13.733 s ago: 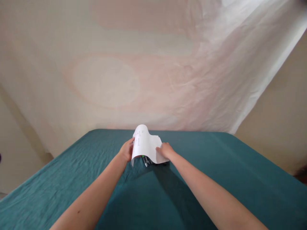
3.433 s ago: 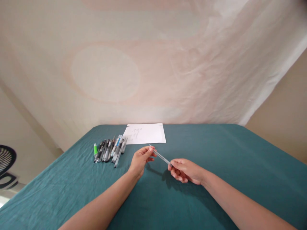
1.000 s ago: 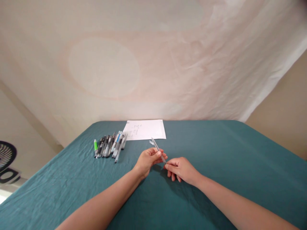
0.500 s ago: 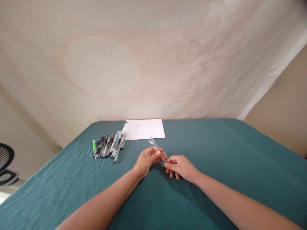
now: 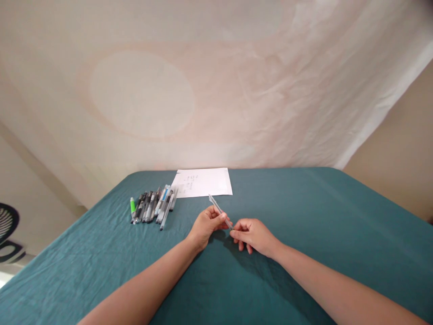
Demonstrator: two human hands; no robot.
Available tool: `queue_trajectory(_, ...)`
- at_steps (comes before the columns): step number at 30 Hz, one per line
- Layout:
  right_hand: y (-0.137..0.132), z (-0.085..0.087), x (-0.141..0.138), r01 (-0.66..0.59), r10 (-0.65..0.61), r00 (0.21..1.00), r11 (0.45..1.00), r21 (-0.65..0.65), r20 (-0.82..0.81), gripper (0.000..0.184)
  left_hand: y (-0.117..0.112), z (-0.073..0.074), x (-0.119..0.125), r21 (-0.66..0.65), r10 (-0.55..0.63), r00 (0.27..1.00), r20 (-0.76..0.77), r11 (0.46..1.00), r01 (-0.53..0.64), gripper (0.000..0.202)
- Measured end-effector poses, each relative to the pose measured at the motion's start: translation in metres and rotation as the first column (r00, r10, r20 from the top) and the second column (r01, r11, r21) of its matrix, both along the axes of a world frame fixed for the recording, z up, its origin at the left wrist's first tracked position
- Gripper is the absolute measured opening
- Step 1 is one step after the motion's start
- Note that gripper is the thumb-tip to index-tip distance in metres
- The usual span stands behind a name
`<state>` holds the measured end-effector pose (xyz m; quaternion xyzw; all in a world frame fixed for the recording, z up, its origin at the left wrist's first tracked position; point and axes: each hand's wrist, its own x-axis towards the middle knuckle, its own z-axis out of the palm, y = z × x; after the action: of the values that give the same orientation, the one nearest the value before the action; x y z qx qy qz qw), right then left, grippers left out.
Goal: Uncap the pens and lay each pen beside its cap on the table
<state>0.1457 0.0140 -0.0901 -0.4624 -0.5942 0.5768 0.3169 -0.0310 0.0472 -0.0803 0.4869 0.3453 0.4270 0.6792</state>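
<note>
Both my hands hold one slim clear pen [image 5: 216,207] above the teal cloth. My left hand [image 5: 207,225] pinches its middle, fingers closed round the barrel. My right hand [image 5: 252,235] pinches the near end between thumb and forefinger. The pen's far end points up and away toward a white sheet of paper [image 5: 203,182] with some writing, lying flat at the far edge of the table. A row of several pens [image 5: 154,206], with a green marker [image 5: 132,206] at its left end, lies to the left of my hands.
The table [image 5: 338,225] is covered with a wrinkled teal cloth. A pale sheet [image 5: 203,90] hangs behind it as a backdrop. A dark round fan-like object [image 5: 7,225] stands at the far left, off the table.
Over the last second my hands have stayed together on the pen; its far tip has tilted slightly to the left. Earlier the hands were farther apart along the pen.
</note>
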Motion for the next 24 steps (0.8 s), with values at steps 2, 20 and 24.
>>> queue_trajectory(2, 0.0002, -0.0013, 0.0003, 0.0, 0.0, 1.0, 1.0, 0.003, -0.011, 0.032, -0.0004, 0.0006, 0.0004, 0.009, 0.003, 1.0, 0.002, 1.0, -0.003, 0.028)
queue_trajectory(20, -0.0024, 0.0063, 0.0003, -0.011, 0.01, 1.0, 1.0, 0.023, 0.01, 0.03, -0.0035, 0.0031, 0.0015, -0.04, -0.067, 0.996, 0.059, 0.997, 0.069, 0.033)
queue_trajectory(24, -0.0023, 0.005, -0.0007, -0.011, 0.011, 1.0, 1.0, 0.017, 0.015, 0.029, -0.0013, -0.0031, 0.002, -0.002, -0.012, 1.0, -0.003, 1.0, 0.012, 0.026)
